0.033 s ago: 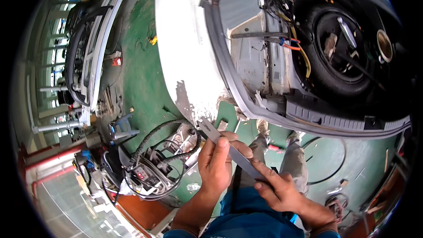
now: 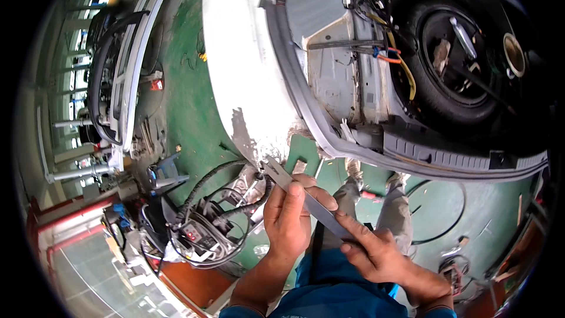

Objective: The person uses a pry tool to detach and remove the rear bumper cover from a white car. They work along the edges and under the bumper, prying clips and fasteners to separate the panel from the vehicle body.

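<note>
a vehicle body workshop: a car's white panel [image 2: 232,53] with scraped patches, its open boot [image 2: 332,82] showing a spare tyre [image 2: 422,99] and loose wiring [image 2: 369,1], and a cable-draped machine [image 2: 199,240] on the green floor [image 2: 191,115].

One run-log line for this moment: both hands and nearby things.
left hand: grips flat metal strip | right hand: touches its near end | nearby: white car panel, tyre
</note>
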Demonstrator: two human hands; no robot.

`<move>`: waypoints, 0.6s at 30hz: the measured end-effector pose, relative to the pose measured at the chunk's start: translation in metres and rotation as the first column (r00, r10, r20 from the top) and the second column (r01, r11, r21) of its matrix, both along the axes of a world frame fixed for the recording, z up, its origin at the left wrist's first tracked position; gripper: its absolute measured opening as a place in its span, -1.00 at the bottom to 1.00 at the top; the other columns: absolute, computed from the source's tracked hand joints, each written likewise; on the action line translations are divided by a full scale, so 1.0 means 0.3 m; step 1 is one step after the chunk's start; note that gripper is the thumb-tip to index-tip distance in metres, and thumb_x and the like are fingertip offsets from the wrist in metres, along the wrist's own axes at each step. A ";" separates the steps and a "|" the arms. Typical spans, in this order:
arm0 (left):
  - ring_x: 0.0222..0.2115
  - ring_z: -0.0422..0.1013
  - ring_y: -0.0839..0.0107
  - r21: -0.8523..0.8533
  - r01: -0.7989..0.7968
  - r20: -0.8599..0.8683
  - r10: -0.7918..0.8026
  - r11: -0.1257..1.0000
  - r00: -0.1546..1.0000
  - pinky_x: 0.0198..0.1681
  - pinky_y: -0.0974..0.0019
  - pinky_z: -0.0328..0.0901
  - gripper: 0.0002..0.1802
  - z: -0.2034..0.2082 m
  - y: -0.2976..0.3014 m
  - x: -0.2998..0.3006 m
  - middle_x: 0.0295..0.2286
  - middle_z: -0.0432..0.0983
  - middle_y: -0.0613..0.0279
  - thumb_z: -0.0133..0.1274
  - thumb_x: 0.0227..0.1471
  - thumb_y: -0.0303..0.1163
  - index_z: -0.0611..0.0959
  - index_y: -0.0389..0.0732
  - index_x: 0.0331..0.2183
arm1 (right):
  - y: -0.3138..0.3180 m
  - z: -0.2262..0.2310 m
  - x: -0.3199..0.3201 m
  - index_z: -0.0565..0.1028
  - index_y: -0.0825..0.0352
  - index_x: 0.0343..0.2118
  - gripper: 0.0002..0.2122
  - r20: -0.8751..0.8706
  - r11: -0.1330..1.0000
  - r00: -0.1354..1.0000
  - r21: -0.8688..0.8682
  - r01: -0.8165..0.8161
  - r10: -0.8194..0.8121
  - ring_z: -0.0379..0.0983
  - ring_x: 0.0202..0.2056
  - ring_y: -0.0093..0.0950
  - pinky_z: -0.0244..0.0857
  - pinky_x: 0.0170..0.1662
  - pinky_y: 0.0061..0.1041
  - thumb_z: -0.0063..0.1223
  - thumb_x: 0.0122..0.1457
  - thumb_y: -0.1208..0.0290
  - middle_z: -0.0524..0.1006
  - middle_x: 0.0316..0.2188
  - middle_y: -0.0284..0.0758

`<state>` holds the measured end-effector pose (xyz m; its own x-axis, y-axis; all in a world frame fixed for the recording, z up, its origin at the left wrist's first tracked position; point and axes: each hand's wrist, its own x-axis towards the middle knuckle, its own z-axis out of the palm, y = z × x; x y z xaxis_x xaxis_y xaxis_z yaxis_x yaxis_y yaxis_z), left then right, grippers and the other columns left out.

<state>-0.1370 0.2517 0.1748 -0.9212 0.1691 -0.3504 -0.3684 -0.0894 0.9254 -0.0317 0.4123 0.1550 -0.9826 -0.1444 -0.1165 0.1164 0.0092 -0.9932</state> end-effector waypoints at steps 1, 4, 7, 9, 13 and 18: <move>-0.44 0.54 0.24 0.021 0.004 -0.021 -0.004 1.000 1.000 -0.26 0.24 0.42 -0.63 -0.003 -0.007 -0.003 -0.47 0.60 -0.09 -0.19 0.39 -0.24 0.44 -0.42 -0.12 | 0.006 -0.002 -0.005 0.25 0.32 0.33 -0.39 0.006 0.999 1.000 0.028 -0.023 0.023 0.43 -0.71 -0.25 0.34 -0.60 -0.31 0.13 0.19 0.49 0.48 -0.71 -0.31; -0.54 0.46 0.25 0.052 -0.124 0.017 0.124 0.991 0.992 -0.33 0.17 0.43 -0.61 -0.005 0.029 0.004 -0.57 0.52 0.02 -0.22 0.40 -0.18 0.44 -0.38 -0.17 | 0.038 0.026 -0.025 0.24 0.32 0.34 -0.35 -0.041 0.984 0.996 0.163 -0.073 0.081 0.37 -0.77 -0.33 0.25 -0.69 -0.34 0.15 0.15 0.42 0.44 -0.75 -0.36; -0.63 0.36 0.31 -0.004 -0.180 0.011 0.180 0.984 0.984 -0.38 0.15 0.43 -0.59 -0.006 0.066 0.003 -0.67 0.37 0.16 -0.26 0.40 -0.10 0.43 -0.29 -0.22 | 0.007 0.018 -0.024 0.24 0.35 0.33 -0.33 -0.076 0.993 0.997 0.113 0.017 -0.009 0.37 -0.78 -0.36 0.25 -0.69 -0.34 0.15 0.12 0.45 0.43 -0.76 -0.38; -0.64 0.34 0.34 0.010 -0.155 -0.027 0.155 0.988 0.988 -0.39 0.16 0.42 -0.59 -0.019 0.067 0.008 -0.68 0.34 0.19 -0.26 0.40 -0.08 0.42 -0.26 -0.23 | 0.007 0.023 -0.032 0.32 0.46 0.25 -0.42 -0.056 0.999 0.998 0.036 0.041 -0.039 0.44 -0.74 -0.37 0.33 -0.63 -0.41 0.14 0.11 0.57 0.47 -0.72 -0.29; -0.65 0.30 0.38 -0.079 -0.189 -0.109 0.180 0.979 0.978 -0.43 0.19 0.40 -0.59 -0.039 0.094 -0.002 -0.69 0.29 0.25 -0.25 0.39 -0.04 0.42 -0.23 -0.22 | -0.003 -0.025 -0.020 0.33 0.40 0.26 -0.42 -0.047 0.996 0.996 -0.029 0.080 -0.081 0.45 -0.73 -0.36 0.34 -0.64 -0.38 0.15 0.12 0.53 0.51 -0.69 -0.31; -0.68 0.26 0.39 -0.153 -0.242 -0.116 0.226 0.958 0.967 -0.46 0.21 0.38 -0.58 -0.037 0.116 0.007 -0.70 0.25 0.29 -0.24 0.39 -0.03 0.41 -0.22 -0.25 | 0.004 -0.024 -0.031 0.38 0.45 0.21 -0.46 -0.069 0.996 0.994 -0.030 0.087 -0.089 0.45 -0.74 -0.36 0.36 -0.62 -0.44 0.15 0.10 0.61 0.47 -0.72 -0.27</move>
<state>-0.1349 0.2866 0.1635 -0.9587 -0.1077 -0.2633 -0.2643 -0.0056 0.9644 -0.0409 0.4137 0.1478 -0.9973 -0.0588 -0.0437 0.0452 -0.0252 -0.9987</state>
